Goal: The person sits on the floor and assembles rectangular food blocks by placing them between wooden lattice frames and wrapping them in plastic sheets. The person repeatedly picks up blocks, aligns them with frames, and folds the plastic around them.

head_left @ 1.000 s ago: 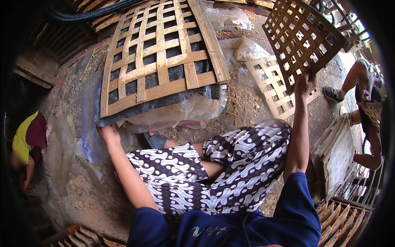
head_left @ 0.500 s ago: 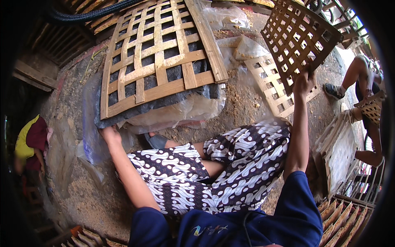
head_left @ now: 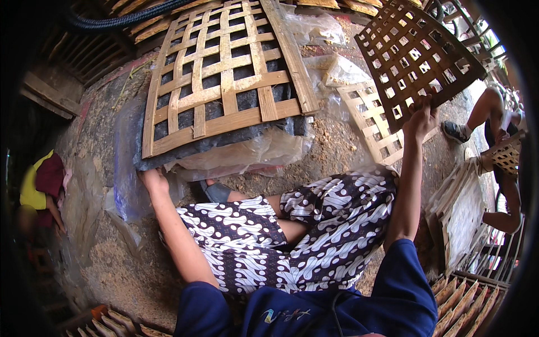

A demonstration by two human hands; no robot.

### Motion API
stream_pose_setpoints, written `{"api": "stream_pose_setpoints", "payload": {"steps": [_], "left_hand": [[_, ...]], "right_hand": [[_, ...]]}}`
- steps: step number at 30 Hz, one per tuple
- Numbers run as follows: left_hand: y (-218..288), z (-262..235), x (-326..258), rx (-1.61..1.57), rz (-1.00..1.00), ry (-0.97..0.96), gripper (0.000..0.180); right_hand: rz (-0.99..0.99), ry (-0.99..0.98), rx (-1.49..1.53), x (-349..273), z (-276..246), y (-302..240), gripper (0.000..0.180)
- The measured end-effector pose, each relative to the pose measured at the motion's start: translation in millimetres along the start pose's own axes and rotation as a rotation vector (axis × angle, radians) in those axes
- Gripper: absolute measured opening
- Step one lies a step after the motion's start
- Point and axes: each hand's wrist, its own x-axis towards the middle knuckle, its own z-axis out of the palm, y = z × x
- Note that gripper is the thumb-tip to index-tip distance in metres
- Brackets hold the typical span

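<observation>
My right hand (head_left: 421, 119) grips the lower edge of a brown woven bamboo rack (head_left: 412, 53), held up and tilted at the upper right. Another woven bamboo rack (head_left: 216, 70), pale and framed by wooden side bars, lies in front of me over a dark plastic sheet (head_left: 222, 137). Clear, crumpled plastic (head_left: 252, 151) bulges out below that sheet. At the sheet's near left corner, my left hand (head_left: 154, 182) is closed on its edge; the fingertips are partly hidden beneath it.
A pale lattice rack (head_left: 382, 126) lies on the floor beyond my right knee. A stack of flat pale sheets (head_left: 457, 210) leans at the right. One person (head_left: 502, 146) sits at the far right, another (head_left: 42, 191) at the far left. Slatted racks (head_left: 466, 303) stand behind my right side.
The raised rack has tipped a little lower and rightward with my right hand. My left hand keeps its place at the sheet's corner. The whole view has shifted slightly.
</observation>
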Motion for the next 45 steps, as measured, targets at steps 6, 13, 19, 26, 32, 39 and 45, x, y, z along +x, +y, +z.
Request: {"api": "stream_pose_setpoints", "payload": {"steps": [6, 13, 19, 26, 32, 39, 45], "left_hand": [[-5, 0, 3, 0.008, 0.028, -0.018, 0.053], [-5, 2, 4, -0.008, 0.017, -0.051, 0.055], [-10, 2, 5, -0.044, -0.012, -0.014, 0.045], [21, -8, -1, 0.058, 0.043, 0.106, 0.025], [43, -89, 30, 0.543, 0.207, 0.116, 0.031], [-8, -200, -12, 1.609, 0.418, -0.204, 0.047], [-25, -227, -15, 1.641, 0.582, -0.373, 0.037]], "right_hand": [[0.045, 0.079, 0.116, -13, 16, -46, 0.028], [0.067, -0.009, 0.522, -24, 30, -93, 0.03], [0.117, -0.079, 0.437, -38, 31, -122, 0.029], [0.121, -0.041, 0.167, 24, -12, 1, 0.042], [0.132, -0.044, 0.027, 126, -92, 141, 0.048], [0.683, 0.454, 0.404, 139, -133, 163, 0.033], [1.269, 0.374, -0.211, 77, -142, 173, 0.054]]}}
